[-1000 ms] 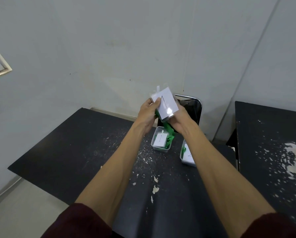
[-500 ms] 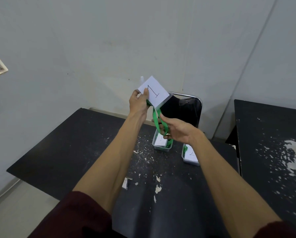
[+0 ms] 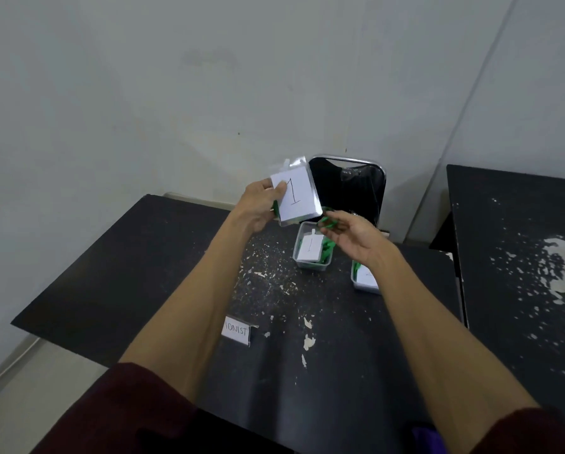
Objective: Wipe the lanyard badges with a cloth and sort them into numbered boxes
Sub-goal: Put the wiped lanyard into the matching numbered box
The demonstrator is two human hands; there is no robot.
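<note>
Badge marked 1 was pinched in the left hand above the desk, near the box; its lanyard was held in the curled fingers of the right hand. The box could be tipped if the strap were snagged on its rim.

Name card: opening letters hidden behind my left forearm. Right-hand box: number unreadable, half covered by my right wrist. Lanyard in my right grip: blurred.
</note>
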